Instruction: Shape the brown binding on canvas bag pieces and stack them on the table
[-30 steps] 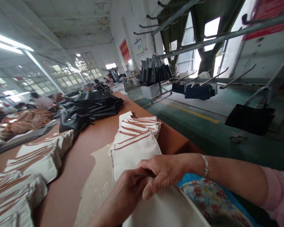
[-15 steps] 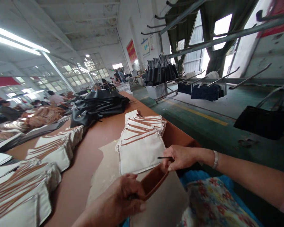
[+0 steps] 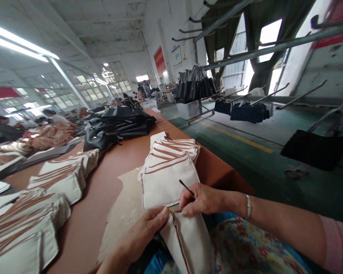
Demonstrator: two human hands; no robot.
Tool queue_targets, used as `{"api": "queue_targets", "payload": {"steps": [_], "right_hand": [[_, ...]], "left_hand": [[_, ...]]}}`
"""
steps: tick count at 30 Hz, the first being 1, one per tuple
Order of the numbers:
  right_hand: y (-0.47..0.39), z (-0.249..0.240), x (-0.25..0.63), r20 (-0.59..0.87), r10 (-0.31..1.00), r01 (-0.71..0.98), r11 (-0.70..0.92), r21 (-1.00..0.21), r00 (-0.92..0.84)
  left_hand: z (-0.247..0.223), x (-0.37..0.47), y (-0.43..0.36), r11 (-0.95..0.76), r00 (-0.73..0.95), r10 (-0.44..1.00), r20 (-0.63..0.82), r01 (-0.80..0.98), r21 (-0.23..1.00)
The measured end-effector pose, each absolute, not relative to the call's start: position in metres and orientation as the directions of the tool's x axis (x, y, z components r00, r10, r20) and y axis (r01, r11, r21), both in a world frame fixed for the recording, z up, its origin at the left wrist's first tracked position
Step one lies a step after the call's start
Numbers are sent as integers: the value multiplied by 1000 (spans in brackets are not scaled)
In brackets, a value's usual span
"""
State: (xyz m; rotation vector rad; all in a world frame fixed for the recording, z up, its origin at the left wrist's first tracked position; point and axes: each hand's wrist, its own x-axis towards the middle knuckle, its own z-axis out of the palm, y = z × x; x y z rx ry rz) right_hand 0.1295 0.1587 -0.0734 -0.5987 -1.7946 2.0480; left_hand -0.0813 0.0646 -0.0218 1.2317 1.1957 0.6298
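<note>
A cream pouch (image 3: 194, 238) with a brown edge strip lies tilted over my lap, its edge bunched between both hands. My left hand (image 3: 147, 228) pinches it from the left with thumb and fingers. From the right, my right hand (image 3: 198, 199) grips the edge close to the left fingertips. A thin dark stick-like tool (image 3: 185, 187) juts up and left from the right hand; its kind is unclear. Just beyond the hands lies a row of overlapping cream pouches (image 3: 168, 179) with brown edges.
More stacked cream pouches (image 3: 28, 232) line the left of the brown table (image 3: 88, 213). Black bag pieces (image 3: 117, 125) are heaped farther back. On the right stands a metal rack (image 3: 231, 59) with protruding hooks and hanging dark bags (image 3: 248, 112). Several people work at the far left.
The pouch has turned, so its open mouth and brown lining no longer show and its edge strip runs downward. My hands have come together. The dark tool has tipped more upright.
</note>
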Motion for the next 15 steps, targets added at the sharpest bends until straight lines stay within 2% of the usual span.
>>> {"api": "queue_targets", "payload": {"steps": [4, 9, 12, 15], "right_hand": [[166, -67, 136, -60, 530, 41, -48, -998, -846], [166, -59, 143, 81, 501, 45, 234, -971, -862], [160, -53, 146, 196, 492, 52, 446, -894, -848], [155, -49, 148, 340, 439, 43, 661, -749, -831]], "left_hand": [[-35, -77, 69, 289, 350, 889, -295, 70, 955], [-31, -64, 75, 280, 328, 904, -274, 28, 959], [-27, -58, 76, 293, 322, 907, -270, -24, 956], [-26, -56, 76, 307, 329, 903, -275, -47, 951]]}}
